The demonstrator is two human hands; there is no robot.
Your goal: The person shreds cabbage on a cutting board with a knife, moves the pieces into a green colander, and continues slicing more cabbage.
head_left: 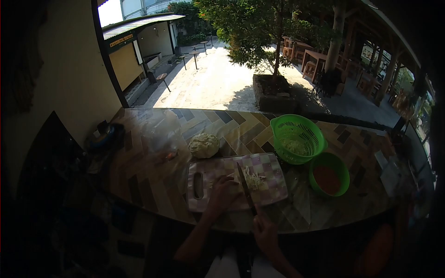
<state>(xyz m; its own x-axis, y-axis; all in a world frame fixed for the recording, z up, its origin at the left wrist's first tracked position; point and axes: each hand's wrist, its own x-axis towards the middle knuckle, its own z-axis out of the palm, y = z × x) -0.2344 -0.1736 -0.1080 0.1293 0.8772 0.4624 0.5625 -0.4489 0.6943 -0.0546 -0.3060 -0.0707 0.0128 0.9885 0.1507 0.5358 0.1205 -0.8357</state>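
My right hand (264, 229) is closed round the handle of a kitchen knife (245, 187), its blade pointing away from me over the checkered cutting board (218, 167). Fingers curled, my left hand (224, 189) presses on the board just left of the blade. Under those fingers is what looks like a piece of cabbage, mostly hidden. Pale shredded cabbage (254, 180) lies in a small heap right of the knife. Behind the board's left half sits a pale cabbage (204, 146).
A green colander (279, 127) with pale shreds inside stands behind the board's right corner. Beside it is a green bowl (345, 171) with orange contents. A clear plastic bag (160, 129) lies at the back left of the tiled counter (153, 185). Dark items line the far left.
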